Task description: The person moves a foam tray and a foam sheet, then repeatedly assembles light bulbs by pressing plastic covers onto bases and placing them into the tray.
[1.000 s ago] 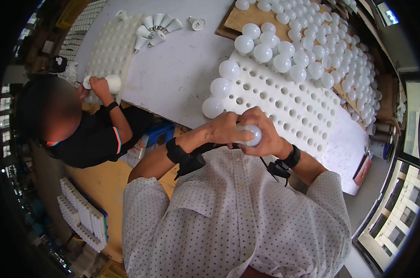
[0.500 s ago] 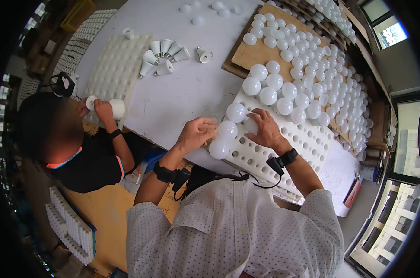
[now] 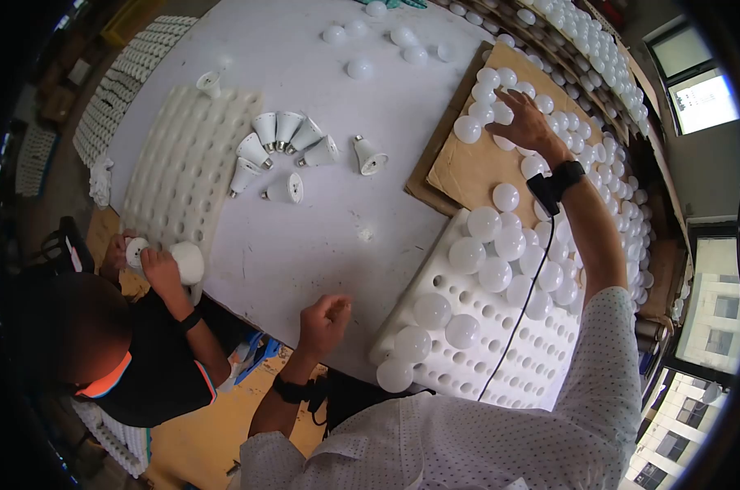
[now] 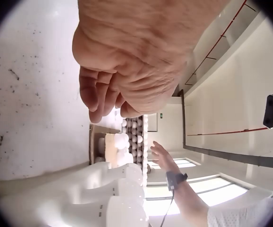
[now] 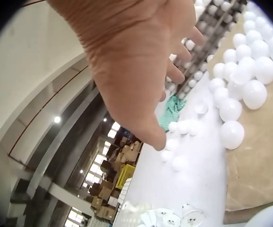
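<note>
My right hand [image 3: 523, 122] is stretched out over the white globe-shaped bulb covers [image 3: 468, 129] on the brown cardboard [image 3: 468, 167], fingers spread. Nothing shows in its grasp in the right wrist view, where the hand [image 5: 131, 71] hangs above the table. My left hand [image 3: 325, 327] hovers near the table's front edge with fingers loosely curled and no object visible in it. Right of it lies a white foam tray [image 3: 501, 359] with rows of holes. Several white globes, including one globe [image 3: 462, 331], stand along its left end, and more crowd its far edge.
Several white bulb bases [image 3: 288, 131] lie mid-table, beside another foam tray [image 3: 174, 155]. At the left, another person [image 3: 141, 359] holds a white bulb part [image 3: 137, 253]. Loose globes [image 3: 360, 69] lie at the far side. A black cable [image 3: 517, 318] hangs from my right wrist.
Both hands gripped a white globe; it now stands on the foam tray's left end. The right hand has let go and reached far right; the left has drawn back left, away from the tray.
</note>
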{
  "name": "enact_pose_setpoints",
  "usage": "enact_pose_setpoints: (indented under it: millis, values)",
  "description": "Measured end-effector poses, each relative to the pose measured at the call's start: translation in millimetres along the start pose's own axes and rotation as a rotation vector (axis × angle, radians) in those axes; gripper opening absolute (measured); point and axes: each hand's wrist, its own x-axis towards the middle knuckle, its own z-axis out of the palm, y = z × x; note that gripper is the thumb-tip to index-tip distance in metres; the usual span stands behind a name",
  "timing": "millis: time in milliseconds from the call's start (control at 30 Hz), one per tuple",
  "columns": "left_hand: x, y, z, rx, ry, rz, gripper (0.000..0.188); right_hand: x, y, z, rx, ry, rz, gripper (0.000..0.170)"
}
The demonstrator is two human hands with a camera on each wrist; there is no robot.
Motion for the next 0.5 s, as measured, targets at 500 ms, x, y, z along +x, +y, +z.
enact_pose_setpoints:
  millis: [500]
  values:
    - [3,-31,-4,0.191,0.012,0.016,0.013,22,29,59,-0.033,-0.326,0.181,0.067]
